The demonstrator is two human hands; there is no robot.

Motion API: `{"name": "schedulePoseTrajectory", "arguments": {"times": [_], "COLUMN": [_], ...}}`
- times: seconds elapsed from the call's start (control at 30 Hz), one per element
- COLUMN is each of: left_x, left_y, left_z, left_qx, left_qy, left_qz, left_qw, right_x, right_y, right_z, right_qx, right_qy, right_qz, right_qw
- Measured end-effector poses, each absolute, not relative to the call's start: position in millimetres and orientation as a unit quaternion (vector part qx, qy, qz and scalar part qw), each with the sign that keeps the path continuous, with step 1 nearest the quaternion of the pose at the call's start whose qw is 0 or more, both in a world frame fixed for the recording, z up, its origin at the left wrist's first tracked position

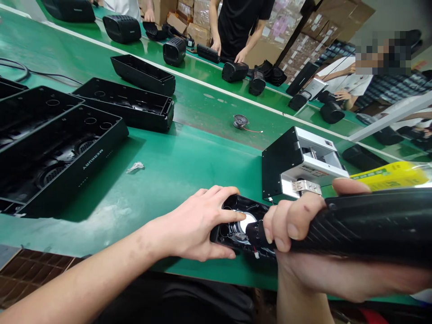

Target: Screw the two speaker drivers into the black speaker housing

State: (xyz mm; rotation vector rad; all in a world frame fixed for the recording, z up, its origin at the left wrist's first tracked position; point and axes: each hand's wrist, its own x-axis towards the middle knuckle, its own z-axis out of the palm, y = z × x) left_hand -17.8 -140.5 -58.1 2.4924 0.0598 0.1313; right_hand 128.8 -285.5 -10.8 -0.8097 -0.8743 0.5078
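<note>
A black plastic speaker housing (227,243) lies on the green bench in front of me, its inside facing up. My left hand (205,222) grips it at its left end, thumb along the near wall and fingers over the far wall. One finger rests on a round speaker driver (248,221) with a pale back, seated inside. Wrapped in my right hand (297,225) is a black electric screwdriver (374,222). Its nose reaches down into the housing beside the driver; the tip is hidden. A small white connector (257,255) on a red wire hangs at the near wall.
Behind my right hand stands a silver-and-black screw feeder (303,164), with a yellow packet (388,175) beside it. Large open black housings (67,153) fill the left. A loose speaker driver (240,121) sits farther back. Co-workers (243,27) handle black speakers along the far line.
</note>
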Motion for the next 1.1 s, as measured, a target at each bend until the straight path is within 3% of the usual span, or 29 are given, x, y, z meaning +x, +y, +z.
{"name": "schedulePoseTrajectory", "arguments": {"times": [0.47,1.1], "left_x": [-15.3,-15.4], "left_y": [-141.1,-142.8], "left_z": [-59.4,-61.5], "left_qx": [0.943,0.934], "left_qy": [-0.02,-0.027], "left_qz": [0.108,0.115], "left_qw": [0.313,0.338], "right_x": [113.7,112.6], "right_y": [-282.2,-270.3], "right_z": [-12.6,-14.5], "right_qx": [-0.372,-0.374], "right_qy": [-0.461,-0.424], "right_qz": [0.268,0.282], "right_qw": [0.76,0.775]}}
